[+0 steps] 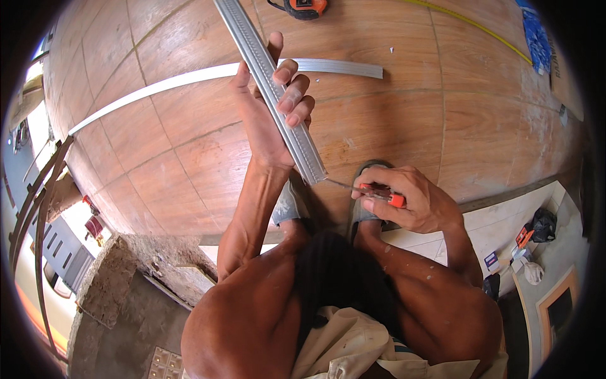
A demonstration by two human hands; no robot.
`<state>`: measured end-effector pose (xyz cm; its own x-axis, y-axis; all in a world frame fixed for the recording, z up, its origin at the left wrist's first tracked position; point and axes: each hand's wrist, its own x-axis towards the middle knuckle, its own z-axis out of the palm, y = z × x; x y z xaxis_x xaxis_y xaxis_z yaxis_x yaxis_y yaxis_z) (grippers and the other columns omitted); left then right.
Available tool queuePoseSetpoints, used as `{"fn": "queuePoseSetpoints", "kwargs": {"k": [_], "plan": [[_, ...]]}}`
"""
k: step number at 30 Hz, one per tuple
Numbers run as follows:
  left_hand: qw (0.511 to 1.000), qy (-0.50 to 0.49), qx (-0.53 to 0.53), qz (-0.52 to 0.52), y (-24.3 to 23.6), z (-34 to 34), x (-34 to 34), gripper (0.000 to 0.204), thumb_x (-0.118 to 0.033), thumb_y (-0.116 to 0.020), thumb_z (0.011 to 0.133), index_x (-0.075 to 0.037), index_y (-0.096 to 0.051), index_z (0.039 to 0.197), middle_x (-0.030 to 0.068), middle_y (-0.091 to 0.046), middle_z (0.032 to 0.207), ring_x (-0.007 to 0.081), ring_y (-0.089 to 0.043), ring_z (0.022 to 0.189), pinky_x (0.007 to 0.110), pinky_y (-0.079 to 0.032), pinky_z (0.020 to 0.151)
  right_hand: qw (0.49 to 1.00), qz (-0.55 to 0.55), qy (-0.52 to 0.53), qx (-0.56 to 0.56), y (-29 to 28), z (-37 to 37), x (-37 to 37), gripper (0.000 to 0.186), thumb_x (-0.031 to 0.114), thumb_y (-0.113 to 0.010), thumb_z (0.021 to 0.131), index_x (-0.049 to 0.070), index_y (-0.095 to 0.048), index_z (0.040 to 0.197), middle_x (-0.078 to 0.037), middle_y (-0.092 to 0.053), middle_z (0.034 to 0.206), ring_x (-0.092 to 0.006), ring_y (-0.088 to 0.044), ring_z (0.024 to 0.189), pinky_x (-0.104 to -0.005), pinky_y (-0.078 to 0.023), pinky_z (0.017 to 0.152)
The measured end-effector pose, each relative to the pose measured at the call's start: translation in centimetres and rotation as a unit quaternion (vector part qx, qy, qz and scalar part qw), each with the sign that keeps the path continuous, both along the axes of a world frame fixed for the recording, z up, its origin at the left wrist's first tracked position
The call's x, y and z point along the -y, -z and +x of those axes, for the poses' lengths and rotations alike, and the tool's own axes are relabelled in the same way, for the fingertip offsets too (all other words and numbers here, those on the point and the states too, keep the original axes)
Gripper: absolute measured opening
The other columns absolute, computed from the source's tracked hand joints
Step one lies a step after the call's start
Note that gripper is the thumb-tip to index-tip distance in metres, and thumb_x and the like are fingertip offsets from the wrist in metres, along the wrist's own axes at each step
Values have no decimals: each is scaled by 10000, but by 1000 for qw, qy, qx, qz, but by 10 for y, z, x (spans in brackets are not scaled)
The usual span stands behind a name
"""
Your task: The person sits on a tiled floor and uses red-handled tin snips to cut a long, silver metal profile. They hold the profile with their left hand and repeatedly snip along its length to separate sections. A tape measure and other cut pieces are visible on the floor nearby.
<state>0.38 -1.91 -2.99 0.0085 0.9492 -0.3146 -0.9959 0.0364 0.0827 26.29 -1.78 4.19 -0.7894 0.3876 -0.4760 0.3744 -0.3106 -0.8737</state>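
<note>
My left hand (271, 107) grips a silver metal channel (257, 63) with a ribbed, dotted middle, held at a slant from the top of the view down to its lower end near my right hand. My right hand (416, 202) is closed around a screwdriver (379, 192) with a red and dark handle; its thin shaft points left, its tip at or very near the channel's lower end, contact unclear. Behind my left hand, a long, pale metal strip (158, 88) lies on the wood-look tiles.
An orange-black tape measure (306, 7), yellow tape (480, 28) and blue plastic (536, 44) lie on the tiled floor (372, 120). Dark curved rails (47, 183) and a rough concrete edge (120, 271) are left. Black bags (543, 224) and small items lie lower right, beside my sandalled feet and knees.
</note>
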Motion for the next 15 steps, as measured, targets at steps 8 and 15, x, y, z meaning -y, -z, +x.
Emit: {"fn": "queuePoseSetpoints", "kwargs": {"k": [8, 15], "plan": [[927, -115, -351, -63, -34, 6, 0, 361, -489, -593, 1102, -211, -501, 1314, -70, -412, 736, 43, -395, 510, 232, -380, 404, 990, 26, 88, 109, 4, 5, 21, 211, 172, -632, 1013, -29, -629, 1080, -171, -697, 891, -346, -686, 833, -435, -535, 779], [901, -227, -367, -42, -51, 10, 4, 352, -486, -458, 1146, -200, -496, 1347, -17, -447, 709, 103, -444, 481, 288, -469, 392, 987, 101, 109, 55, 10, -2, 39, 170, 136, -629, 1020, -29, -634, 1059, -176, -664, 952, -333, -659, 833, -434, -525, 779]]}}
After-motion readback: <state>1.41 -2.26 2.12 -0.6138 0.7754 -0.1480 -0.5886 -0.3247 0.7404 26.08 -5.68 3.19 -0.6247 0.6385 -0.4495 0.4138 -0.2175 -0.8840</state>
